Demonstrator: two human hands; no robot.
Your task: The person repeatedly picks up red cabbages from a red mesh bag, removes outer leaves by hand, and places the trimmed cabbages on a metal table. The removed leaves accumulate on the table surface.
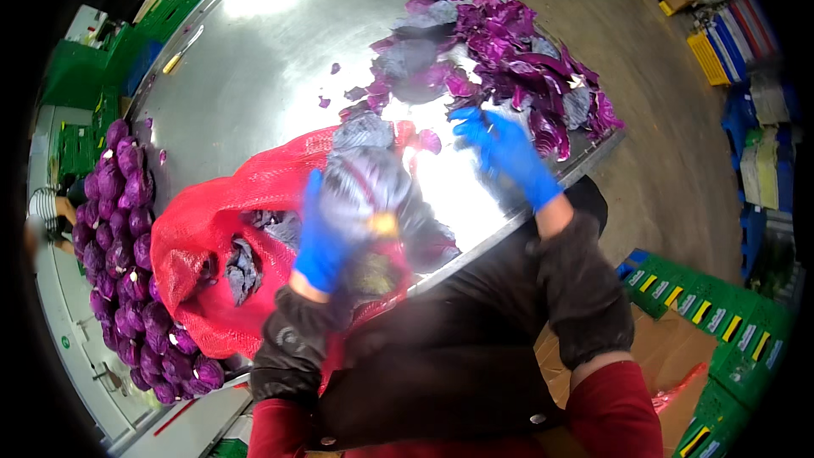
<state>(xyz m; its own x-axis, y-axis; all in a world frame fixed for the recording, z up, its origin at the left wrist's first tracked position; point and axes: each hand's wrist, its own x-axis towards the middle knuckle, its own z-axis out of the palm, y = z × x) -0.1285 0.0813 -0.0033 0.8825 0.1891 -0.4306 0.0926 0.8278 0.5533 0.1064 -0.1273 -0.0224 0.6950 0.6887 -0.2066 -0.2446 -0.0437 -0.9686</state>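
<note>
My left hand (321, 242), in a blue glove, is against the left side of a red cabbage (365, 184) with dull outer leaves; motion blur hides how its fingers lie. Under and around the cabbage spreads a red mesh sack (216, 216) with loose leaves in its folds. My right hand (489, 140), also gloved in blue, is over the bare metal to the right of the cabbage, near a heap of purple cabbage leaves (509, 44). Its fingers are partly bent and blurred; I see nothing held there.
Stacked purple cabbages (124, 267) line the left end of the metal table (254, 76). A knife with a yellow handle (172, 64) lies near the far edge. Green crates (731, 331) stand at lower right beside cardboard (674, 343). A person (48, 210) is at far left.
</note>
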